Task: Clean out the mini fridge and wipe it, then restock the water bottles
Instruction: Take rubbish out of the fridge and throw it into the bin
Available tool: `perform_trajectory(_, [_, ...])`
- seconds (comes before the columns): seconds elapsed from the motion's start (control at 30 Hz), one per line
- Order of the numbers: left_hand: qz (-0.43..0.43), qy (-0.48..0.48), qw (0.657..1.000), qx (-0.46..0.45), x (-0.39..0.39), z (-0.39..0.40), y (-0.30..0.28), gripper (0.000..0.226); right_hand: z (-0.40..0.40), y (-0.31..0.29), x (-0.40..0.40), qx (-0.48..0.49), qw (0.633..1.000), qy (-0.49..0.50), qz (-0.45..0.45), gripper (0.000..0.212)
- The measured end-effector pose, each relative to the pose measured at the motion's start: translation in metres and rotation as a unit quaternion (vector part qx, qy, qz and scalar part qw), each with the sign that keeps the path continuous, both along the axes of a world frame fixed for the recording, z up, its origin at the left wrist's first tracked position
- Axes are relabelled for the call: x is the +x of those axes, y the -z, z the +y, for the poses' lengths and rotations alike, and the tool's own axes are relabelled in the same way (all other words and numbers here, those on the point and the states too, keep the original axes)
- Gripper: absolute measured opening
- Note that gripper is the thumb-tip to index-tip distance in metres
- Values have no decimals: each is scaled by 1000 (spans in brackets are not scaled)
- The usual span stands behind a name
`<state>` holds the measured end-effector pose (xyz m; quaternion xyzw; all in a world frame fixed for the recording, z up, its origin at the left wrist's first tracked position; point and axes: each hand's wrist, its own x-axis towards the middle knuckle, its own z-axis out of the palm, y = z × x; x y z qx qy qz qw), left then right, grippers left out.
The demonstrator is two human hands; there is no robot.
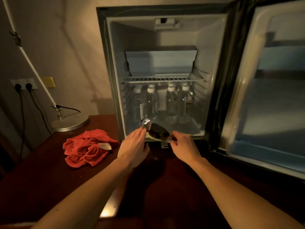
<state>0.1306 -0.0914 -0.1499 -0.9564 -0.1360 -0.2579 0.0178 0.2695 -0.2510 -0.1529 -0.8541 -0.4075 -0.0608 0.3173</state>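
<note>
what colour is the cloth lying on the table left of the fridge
Red, with a small white tag; the cloth lies crumpled on the dark wooden table, clearest in the head view.

- One head-worn wide-angle view looks forward and down, close to the open mini fridge on a dark wooden table.
- Both forearms reach in from the bottom edge.
</note>
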Motion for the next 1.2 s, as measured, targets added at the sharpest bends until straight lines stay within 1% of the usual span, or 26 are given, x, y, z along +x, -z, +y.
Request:
perform_trajectory(0.1, [-3, 19, 1000, 3, 5, -23, -4, 53, -34, 3, 2, 21, 999, 14, -20, 8])
perform_trajectory(0.27, [20, 35, 999, 6, 11, -60, -5, 63, -95, 3, 0, 43, 997, 45, -35, 8])
perform_trajectory(0.47, [26, 79, 996, 13, 18, -115, -4, 59, -171, 11, -15, 38, 992, 97, -74, 7])
perform_trajectory(0.73, [45, 153, 986, 40, 22, -197, -1, 58, -263, 24, -44, 32, 981, 171, -84, 6])
perform_trajectory(0.9, [58, 214, 974, 45, 30, -256, 8, 57, -328, 34, -61, 19, 967, 234, -102, 11])
perform_trajectory(1.0, [71, 250, 964, 45, 39, -296, 14, 64, -371, 42, -70, 12, 955, 280, -95, 11])
perform_trajectory(1.1, [86, 288, 953, 45, 50, -337, 21, 68, -415, 51, -77, 27, 945, 314, -91, 11])
perform_trajectory(1.2, [98, 331, 937, 46, 59, -378, 30, 69, -457, 63, -83, 21, 933, 357, -49, 11])
